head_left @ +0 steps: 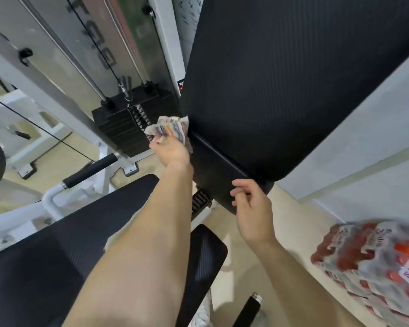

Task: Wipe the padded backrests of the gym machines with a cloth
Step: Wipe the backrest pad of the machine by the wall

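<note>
The left hand [169,149] is closed around a bunched, striped cloth [172,127] and presses it against the left edge of the black padded backrest [281,90], low down, just above the seam where the pad meets the lower cushion [219,166]. The right hand [252,208] carries nothing — its fingers are loosely curled and rest on the near edge of that lower cushion, seemingly to steady it. Behind the cloth stands the weight stack [125,128] with its cable, very near the wiping hand.

To do this stroke well, the person should probably open the cloth flatter, so that more of it meets the ribbed surface, and draw it along the pad in long overlapping passes instead of dabbing at the edge. The seam is likely where sweat and dust collect — it deserves a firm run along its length. Keeping the knuckles off the stack's pins would be wise. Most of the broad upper pad appears to be out of the cloth's present reach.
</note>
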Demonstrator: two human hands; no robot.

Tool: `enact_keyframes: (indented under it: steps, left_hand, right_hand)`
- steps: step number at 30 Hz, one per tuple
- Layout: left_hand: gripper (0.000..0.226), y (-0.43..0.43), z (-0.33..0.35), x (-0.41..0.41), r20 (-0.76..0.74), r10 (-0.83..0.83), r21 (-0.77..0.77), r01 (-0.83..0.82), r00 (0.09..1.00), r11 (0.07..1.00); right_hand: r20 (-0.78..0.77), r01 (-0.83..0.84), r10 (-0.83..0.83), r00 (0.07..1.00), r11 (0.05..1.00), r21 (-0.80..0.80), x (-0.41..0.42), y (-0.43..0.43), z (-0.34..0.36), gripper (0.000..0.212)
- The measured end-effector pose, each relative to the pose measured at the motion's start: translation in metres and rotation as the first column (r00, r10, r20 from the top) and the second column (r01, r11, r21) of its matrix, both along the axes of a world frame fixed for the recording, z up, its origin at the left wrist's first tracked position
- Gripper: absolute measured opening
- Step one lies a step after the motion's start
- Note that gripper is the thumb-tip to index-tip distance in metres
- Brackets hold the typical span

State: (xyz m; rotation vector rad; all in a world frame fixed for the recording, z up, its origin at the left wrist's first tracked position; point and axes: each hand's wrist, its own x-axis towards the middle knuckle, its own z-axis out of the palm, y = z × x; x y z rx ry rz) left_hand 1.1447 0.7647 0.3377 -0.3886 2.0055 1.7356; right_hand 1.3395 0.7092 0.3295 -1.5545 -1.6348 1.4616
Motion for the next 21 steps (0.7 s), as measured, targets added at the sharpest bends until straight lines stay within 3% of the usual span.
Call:
enact_keyframes:
  steps: [2,5,7,10,13,17,19,21]
  left_hand:
    - [0.021,0.017,-0.015,-0.011,-0.125,-0.078,-0.024,0.076,0.989,0.997]
    - [0.016,0.027,-0.031,-0.008,-0.323,-0.178,-0.193,0.12,0.93,0.974]
    - [0.014,0.025,-0.035,0.002,-0.373,-0.247,-0.31,0.131,0.894,0.942]
    - [0.031,0.019,-0.039,0.018,-0.39,-0.422,-0.481,0.209,0.818,0.851]
    - [0.03,0.018,-0.034,0.024,-0.387,-0.399,-0.462,0.2,0.831,0.864]
    - [0.023,0.016,-0.03,0.024,-0.316,-0.337,-0.319,0.235,0.887,0.918]
    - [0.011,0.015,-0.03,0.022,-0.275,-0.35,-0.276,0.275,0.896,0.921]
    - [0.027,0.013,-0.028,0.023,-0.234,-0.365,-0.252,0.306,0.901,0.918]
  right_hand:
    - [-0.022,-0.016,0.016,1.0,1.0,0.012,-0.009,0.007,-0.007,0.024]
    - [-0.028,-0.01,0.011,1.0,0.999,0.052,-0.017,0.018,-0.018,0.022]
    - [-0.026,-0.014,0.016,1.0,0.997,0.076,-0.017,0.021,-0.024,0.022]
    - [-0.029,-0.03,0.032,0.999,0.996,0.082,-0.011,0.022,-0.03,0.022]
    - [-0.036,-0.024,0.026,0.999,0.998,0.059,0.0,0.021,-0.033,0.024]
    - [-0.041,-0.009,0.01,0.999,0.999,0.038,0.011,0.02,-0.034,0.025]
    - [-0.042,-0.008,0.01,0.999,0.999,0.046,0.013,0.019,-0.033,0.025]
    - [-0.055,-0.004,0.007,0.998,0.999,0.046,0.013,0.018,-0.031,0.025]
